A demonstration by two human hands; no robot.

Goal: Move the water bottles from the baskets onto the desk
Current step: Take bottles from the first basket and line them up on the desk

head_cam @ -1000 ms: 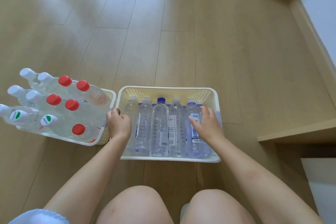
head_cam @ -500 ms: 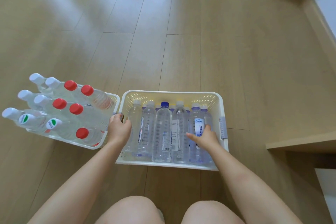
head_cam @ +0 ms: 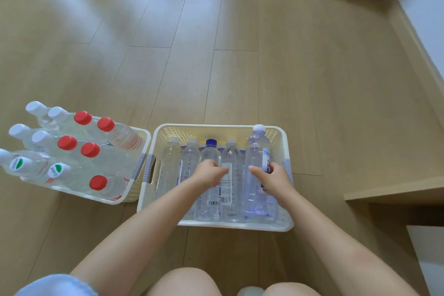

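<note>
At the left of the frame a basket (head_cam: 134, 190) stands packed with red- and white-capped bottles (head_cam: 105, 146); the centre basket (head_cam: 216, 127) holds clear bottles lying close together, and no desk top is plainly in view. The left hand (head_cam: 209, 173) curls down over a middle bottle (head_cam: 209, 187), while the right hand (head_cam: 276, 178) wraps a taller bottle (head_cam: 257, 168) whose cap rises past the far rim. The likely risk is slippage: smooth, tightly packed bottles could drag a neighbour up or twist free as both are lifted together.

Two baskets (head_cam: 286, 224) (head_cam: 134, 190) on wood floor (head_cam: 288, 67)
</note>
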